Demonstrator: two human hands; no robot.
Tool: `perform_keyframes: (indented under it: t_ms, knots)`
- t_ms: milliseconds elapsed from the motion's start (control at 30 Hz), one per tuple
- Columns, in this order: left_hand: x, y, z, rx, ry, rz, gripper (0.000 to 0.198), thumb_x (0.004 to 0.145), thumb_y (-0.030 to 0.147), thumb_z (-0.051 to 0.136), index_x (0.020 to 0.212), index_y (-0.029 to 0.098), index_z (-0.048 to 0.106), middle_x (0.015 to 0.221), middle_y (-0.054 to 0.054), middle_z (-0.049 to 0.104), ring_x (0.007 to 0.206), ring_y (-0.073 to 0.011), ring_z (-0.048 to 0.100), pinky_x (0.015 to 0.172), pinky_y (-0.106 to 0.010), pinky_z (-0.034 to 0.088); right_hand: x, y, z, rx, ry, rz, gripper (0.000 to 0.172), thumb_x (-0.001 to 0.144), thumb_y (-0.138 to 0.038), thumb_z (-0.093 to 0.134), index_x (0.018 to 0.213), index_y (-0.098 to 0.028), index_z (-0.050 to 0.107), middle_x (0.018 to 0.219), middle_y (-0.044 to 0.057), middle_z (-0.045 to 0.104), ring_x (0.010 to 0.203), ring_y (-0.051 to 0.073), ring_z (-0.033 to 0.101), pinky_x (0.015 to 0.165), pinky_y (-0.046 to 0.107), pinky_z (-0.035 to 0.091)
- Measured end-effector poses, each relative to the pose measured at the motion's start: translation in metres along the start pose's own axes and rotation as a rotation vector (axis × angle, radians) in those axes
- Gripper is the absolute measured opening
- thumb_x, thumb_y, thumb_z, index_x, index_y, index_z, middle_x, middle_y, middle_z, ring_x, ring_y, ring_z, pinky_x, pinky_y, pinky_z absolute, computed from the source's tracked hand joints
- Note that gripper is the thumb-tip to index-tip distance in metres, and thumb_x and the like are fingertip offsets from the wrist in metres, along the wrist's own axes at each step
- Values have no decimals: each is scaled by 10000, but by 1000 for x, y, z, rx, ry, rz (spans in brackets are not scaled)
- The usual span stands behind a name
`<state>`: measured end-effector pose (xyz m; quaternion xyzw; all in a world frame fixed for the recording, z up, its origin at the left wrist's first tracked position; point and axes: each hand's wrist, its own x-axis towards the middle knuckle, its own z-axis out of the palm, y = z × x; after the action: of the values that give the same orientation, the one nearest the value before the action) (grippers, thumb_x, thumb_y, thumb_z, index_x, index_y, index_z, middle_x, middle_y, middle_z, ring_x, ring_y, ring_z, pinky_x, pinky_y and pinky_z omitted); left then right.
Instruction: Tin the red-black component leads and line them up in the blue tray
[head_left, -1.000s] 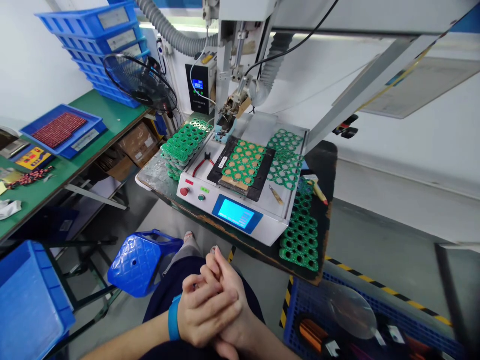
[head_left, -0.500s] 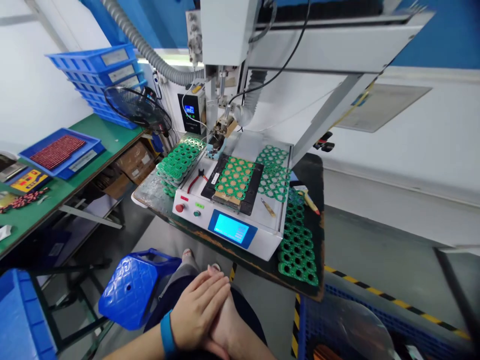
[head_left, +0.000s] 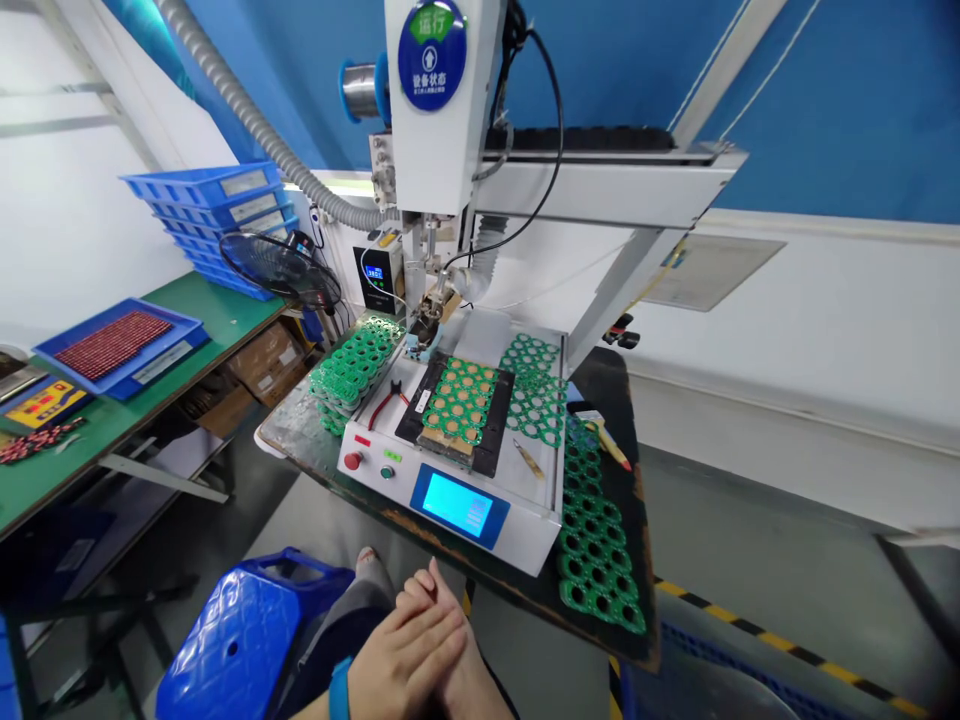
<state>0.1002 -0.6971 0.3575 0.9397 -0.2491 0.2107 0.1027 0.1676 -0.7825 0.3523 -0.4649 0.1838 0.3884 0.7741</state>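
My left hand (head_left: 405, 655), with a blue band at the wrist, lies across my right hand (head_left: 457, 640) above my lap. Its fingers are wrapped over the right hand. Curled fingertips of the right hand show at the far side of the clasp; its palm is hidden. Neither hand touches the bench. Beyond them stands a benchtop soldering machine with a lit blue screen (head_left: 457, 502). On its black fixture (head_left: 491, 440) lies a green circuit board panel (head_left: 461, 400) with round copper-coloured spots. The machine's soldering head (head_left: 427, 325) is just behind the panel.
Green board panels are stacked left (head_left: 352, 370) and laid right (head_left: 600, 560). Red-handled cutters (head_left: 388, 405) and tweezers (head_left: 529, 460) lie on the machine. A blue stool (head_left: 232, 640) stands lower left. A fan (head_left: 281, 270) and blue trays (head_left: 217, 215) are farther left.
The view has tilted up, so the machine and bench sit lower in the picture. My hands stay clasped, with the fingers shifted slightly and more curled.
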Motion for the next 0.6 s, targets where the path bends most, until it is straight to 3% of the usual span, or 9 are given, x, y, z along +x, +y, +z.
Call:
perform_keyframes:
  t_ms: [100,167,233,267,333,400,467,533,600]
  knots:
    - [-4,-3,5,44,85,30,416,986,188,242,1192,104,594,1226,-68,640,1237,-164,506,1087,-293,361,21,-4,13,20,-56,50,551,601,-544,749,441,-233,324,368,-120,222,299,46,261,294,205,316]
    - [-4,-8,6,86,86,12,411,984,192,253,1187,114,602,1239,-53,633,1232,-166,511,1093,-289,354,28,-1,19,7,-76,66,550,625,-551,725,440,-225,322,345,-127,228,288,39,252,294,198,313]
    - [-2,-16,4,109,45,-8,401,979,207,271,1204,113,590,1254,-36,624,1238,-161,502,1104,-282,339,28,2,21,-16,-74,49,486,646,-504,728,443,-231,381,332,-105,311,295,70,335,328,248,402]
    - [0,-20,3,113,25,-21,397,975,203,278,1212,108,582,1257,-33,623,1240,-156,498,1105,-275,338,25,3,21,-26,-64,26,410,645,-463,740,466,-239,447,356,-77,400,329,104,419,387,301,475]
    - [2,-32,2,113,-6,-64,389,961,190,295,1219,96,571,1243,-44,632,1227,-145,508,1092,-259,360,18,4,19,-48,-28,-56,196,631,-370,764,591,-274,598,528,-10,606,530,192,606,650,410,572]
    - [1,-43,4,110,-19,-123,376,949,205,324,1202,85,575,1198,-60,659,1183,-141,547,1055,-245,406,12,3,18,-74,-1,-142,164,609,-294,772,739,-308,673,757,14,705,818,241,664,934,437,488]
    - [-4,-53,10,121,1,-158,372,947,202,318,1172,81,590,1150,-67,683,1137,-137,583,1020,-235,439,12,1,20,-96,5,-195,230,596,-266,765,806,-318,688,866,15,718,979,259,634,1044,431,389]
    - [-11,-60,19,142,37,-163,391,956,166,275,1163,71,593,1146,-75,684,1140,-132,584,1018,-226,438,20,0,26,-119,-27,-199,266,566,-273,768,812,-314,677,840,19,715,952,266,642,995,438,436]
    - [-16,-65,27,152,71,-147,418,964,140,234,1167,67,593,1158,-73,679,1170,-124,562,1052,-219,403,33,-2,35,-153,-69,-191,224,545,-333,771,720,-304,635,680,4,677,765,250,663,813,429,544]
